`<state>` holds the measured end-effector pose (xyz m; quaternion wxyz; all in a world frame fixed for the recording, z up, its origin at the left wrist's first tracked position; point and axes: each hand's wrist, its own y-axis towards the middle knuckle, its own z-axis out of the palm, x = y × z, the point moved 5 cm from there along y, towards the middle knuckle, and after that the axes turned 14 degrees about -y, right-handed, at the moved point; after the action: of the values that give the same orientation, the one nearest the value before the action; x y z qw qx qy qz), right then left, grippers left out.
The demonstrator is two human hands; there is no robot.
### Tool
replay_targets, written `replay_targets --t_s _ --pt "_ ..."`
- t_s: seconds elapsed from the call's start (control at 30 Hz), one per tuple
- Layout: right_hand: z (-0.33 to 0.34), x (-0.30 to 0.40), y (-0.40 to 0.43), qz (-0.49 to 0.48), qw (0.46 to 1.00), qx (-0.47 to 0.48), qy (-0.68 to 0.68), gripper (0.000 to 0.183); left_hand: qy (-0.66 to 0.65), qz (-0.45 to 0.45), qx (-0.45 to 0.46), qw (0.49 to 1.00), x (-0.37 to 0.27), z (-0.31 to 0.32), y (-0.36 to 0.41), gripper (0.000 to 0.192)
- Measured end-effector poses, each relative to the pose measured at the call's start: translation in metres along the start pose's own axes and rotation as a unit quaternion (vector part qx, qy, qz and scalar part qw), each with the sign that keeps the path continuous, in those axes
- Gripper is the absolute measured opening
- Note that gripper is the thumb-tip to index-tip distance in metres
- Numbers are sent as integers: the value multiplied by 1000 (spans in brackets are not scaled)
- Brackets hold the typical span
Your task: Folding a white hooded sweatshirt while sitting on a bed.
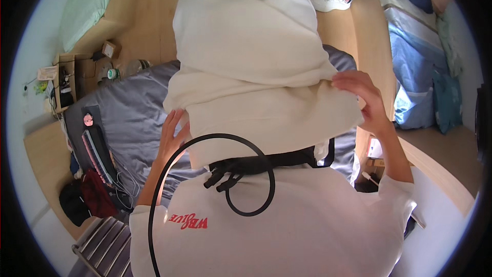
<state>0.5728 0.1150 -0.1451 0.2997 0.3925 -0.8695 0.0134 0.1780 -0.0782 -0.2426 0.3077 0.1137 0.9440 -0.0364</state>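
A cream-white cloth garment point(250, 38), partly folded with a crosswise crease, lies in front of me over the grey bedding. My left hand point(173, 132) rests at its lower left edge, fingers a little spread; whether they pinch the cloth is not clear. At the right edge, my right hand point(363, 98) has its fingers on top of the fabric and its thumb lower down by the edge, gripping the cloth. A black cable point(272, 177) loops in front of my chest, near black straps point(284, 158) below the garment's hem.
Grey bedding point(134, 111) spreads beneath, with a keyboard point(96, 157) and white cables at left. Another person's white shoe point(331, 1) and dark trouser leg are at upper right. Blue bedding point(415, 65) lies at right; a metal rack point(103, 246) stands lower left.
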Motion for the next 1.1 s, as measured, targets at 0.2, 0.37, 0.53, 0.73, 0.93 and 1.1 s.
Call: replay_targets --t_s 0.2,0.37,0.53,0.73,0.93,1.1 --pt "6 -12 14 5 992 112 63 25 -135 42 -67 988 1 -35 0 39" --pt "1 -40 21 194 928 -33 318 17 -377 -43 -270 885 61 -72 4 40" --pt "-9 -65 58 193 927 -201 251 19 -428 -99 -398 805 98 -134 61 41" --pt "32 -174 120 267 919 -243 159 29 -542 -237 -332 735 122 -124 242 41" --pt "93 -228 133 453 887 -60 62 43 -577 -395 -126 704 180 -34 276 52" --pt "88 -157 97 509 748 57 422 48 -750 -337 -90 562 107 -33 207 53"
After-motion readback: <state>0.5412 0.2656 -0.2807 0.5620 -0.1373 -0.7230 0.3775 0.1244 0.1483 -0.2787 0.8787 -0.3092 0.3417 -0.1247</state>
